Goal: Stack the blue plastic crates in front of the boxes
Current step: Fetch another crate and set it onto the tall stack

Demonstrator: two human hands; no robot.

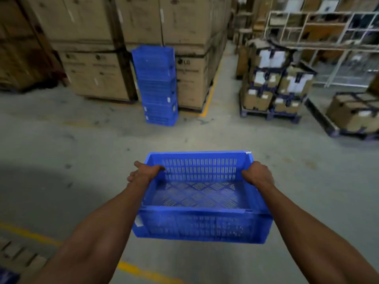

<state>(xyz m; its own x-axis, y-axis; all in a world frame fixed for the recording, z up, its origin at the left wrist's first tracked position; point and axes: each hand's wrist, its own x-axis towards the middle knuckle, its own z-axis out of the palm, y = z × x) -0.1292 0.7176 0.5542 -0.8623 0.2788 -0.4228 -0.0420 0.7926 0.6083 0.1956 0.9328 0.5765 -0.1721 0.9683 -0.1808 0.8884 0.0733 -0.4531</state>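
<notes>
I carry an empty blue plastic crate [202, 220] with perforated walls and floor, held level above the concrete floor. My left hand [144, 174] grips its left rim, thumb inside the crate. My right hand [257, 174] grips the right rim the same way. Farther ahead, a tall stack of several blue crates [156, 87] stands on the floor against the large cardboard boxes [96, 76].
Big cardboard boxes [188, 78] on pallets fill the back. To the right stand pallets with smaller taped cartons [272, 93] and a metal shelving rack [320, 27]. Yellow floor lines [211, 95] run beside the boxes and near my feet. Open concrete floor lies between me and the stack.
</notes>
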